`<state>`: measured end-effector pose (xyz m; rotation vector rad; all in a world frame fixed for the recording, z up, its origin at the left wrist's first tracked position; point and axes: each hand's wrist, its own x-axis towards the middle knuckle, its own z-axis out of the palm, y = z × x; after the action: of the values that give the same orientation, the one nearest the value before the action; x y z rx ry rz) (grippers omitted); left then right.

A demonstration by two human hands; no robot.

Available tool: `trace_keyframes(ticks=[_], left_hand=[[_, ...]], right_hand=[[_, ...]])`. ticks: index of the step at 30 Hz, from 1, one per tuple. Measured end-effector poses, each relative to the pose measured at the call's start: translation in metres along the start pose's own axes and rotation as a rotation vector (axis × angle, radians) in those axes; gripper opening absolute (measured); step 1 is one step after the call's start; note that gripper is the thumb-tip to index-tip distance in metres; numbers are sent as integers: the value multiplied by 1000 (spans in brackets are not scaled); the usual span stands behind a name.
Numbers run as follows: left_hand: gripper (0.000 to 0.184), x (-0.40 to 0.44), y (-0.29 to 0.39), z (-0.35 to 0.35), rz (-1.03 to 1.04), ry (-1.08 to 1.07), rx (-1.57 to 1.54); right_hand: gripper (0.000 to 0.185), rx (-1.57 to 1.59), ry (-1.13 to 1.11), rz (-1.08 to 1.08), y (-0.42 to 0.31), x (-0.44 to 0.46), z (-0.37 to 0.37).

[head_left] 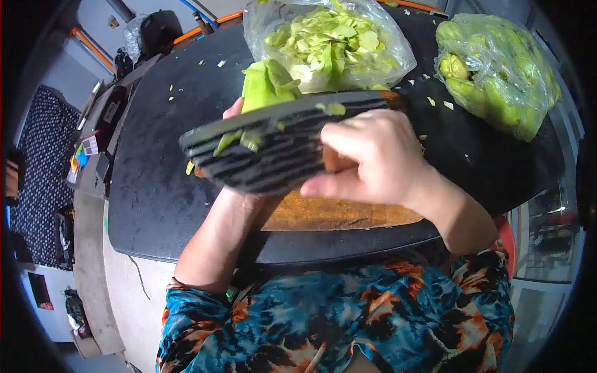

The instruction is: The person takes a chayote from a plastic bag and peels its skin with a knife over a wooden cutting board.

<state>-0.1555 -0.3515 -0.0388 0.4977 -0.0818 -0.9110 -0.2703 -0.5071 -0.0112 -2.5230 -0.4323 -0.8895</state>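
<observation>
My right hand (373,155) is closed around the handle of a broad dark cleaver (267,143), whose blade reaches to the left. Bits of green peel cling to the face of the blade. Behind it, my left hand (234,110) is closed on a pale green chayote (264,84) with cut faces. The blade hides most of that hand and the chayote's lower part. Below both hands lies a wooden cutting board (336,212), partly covered by my arms and the cleaver.
An opened plastic bag (398,46) of green peelings (336,37) stands at the back of the black table (161,143). To the right sits a clear bag of whole chayotes (497,74). Small scraps are scattered over the tabletop.
</observation>
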Motion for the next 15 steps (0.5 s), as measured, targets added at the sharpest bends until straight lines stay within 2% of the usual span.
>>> trace_keyframes(ticks=[1,6,9,10,11,13,14,15], left_hand=[[58,1,7,-2,-39,-27,100],[59,-9,2,4,-87,38,122],[59,-3,-1,2,-10,-72,138],[59,2,1,-1,-98,-103,-95],[60,1,-5,-3,103,184,232],[62,4,7,-16,-86,-187,214],[62,-4,-4,1,28,-52,283],[64,-11,-7,12,-5,-49,252]], right_hand=[[56,-18,6,-43,-5,-1,1],[59,-9,-46,-12,-5,-3,6],[60,-47,-58,20,-1,-3,6],[61,-63,-47,54,6,0,7],[61,-78,-34,91,16,3,9],[58,-191,19,469,65,8,7],[61,-310,36,555,100,3,4],[65,-430,56,639,128,-3,-1]])
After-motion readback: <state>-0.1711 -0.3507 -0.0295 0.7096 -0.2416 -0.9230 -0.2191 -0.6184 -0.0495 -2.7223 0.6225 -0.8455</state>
